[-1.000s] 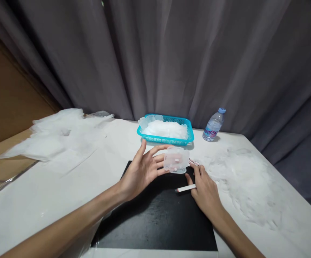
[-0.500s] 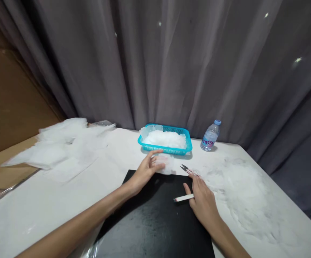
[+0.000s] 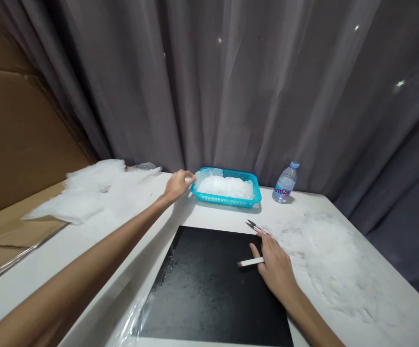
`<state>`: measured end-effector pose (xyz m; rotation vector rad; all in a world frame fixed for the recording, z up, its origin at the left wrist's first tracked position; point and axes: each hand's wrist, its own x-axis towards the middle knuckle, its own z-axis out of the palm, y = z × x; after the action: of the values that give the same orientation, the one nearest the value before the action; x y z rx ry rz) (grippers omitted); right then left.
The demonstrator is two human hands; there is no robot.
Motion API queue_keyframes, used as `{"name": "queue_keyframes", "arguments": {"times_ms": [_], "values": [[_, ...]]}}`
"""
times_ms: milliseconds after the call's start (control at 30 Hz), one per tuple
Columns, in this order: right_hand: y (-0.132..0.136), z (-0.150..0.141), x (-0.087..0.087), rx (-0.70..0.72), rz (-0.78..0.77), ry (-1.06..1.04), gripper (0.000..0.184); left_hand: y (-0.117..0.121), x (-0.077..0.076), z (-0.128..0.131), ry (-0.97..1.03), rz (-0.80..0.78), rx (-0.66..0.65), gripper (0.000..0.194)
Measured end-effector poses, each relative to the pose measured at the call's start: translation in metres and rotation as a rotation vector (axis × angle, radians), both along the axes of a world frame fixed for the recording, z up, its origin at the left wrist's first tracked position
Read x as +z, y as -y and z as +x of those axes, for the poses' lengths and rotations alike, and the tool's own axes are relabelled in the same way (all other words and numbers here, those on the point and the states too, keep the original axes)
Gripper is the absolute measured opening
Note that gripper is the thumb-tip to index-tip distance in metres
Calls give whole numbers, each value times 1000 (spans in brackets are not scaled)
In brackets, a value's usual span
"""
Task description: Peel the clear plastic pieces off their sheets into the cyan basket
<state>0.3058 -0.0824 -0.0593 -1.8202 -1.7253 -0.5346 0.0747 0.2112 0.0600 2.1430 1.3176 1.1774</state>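
Observation:
My left hand (image 3: 179, 185) reaches to the left end of a turquoise plastic basket (image 3: 227, 200), its fingertips pinched together beside translucent white pieces (image 3: 213, 172) that stand at that end. What lies between the fingertips is too small to make out. Fluffy white stuffing (image 3: 225, 187) fills the basket. My right hand (image 3: 276, 262) rests at the right edge of a black board (image 3: 212, 284), gripping a slim white pen-like stick (image 3: 251, 261) with a dark tip. Just beyond its fingertips lies a pair of thread snips (image 3: 254, 226), blades pointing left.
A water bottle (image 3: 285, 183) stands right of the basket. Loose white fluff (image 3: 339, 265) spreads over the table's right side. White sheer pieces (image 3: 86, 193) are heaped at the left, by a cardboard box (image 3: 24, 140). A grey curtain (image 3: 202, 86) hangs behind.
My left hand has gone from above the board's far edge, where it held a translucent white piece, left and away to the basket's left end. My right hand stays almost still.

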Motion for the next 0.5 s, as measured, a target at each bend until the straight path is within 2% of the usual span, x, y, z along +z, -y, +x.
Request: {"name": "queue_keyframes", "arguments": {"times_ms": [133,267,333,500], "values": [[0,1,-1,8,-6,5,41,1,6,5,99,99,-28,26],[1,1,-1,9,-17,-25,39,28,9,21,215,146,-189,29],[2,2,-2,7,-27,-42,38,53,0,25,225,136,-299,27],[2,3,-2,3,-59,-70,40,113,-41,19,173,71,-487,21]]}}
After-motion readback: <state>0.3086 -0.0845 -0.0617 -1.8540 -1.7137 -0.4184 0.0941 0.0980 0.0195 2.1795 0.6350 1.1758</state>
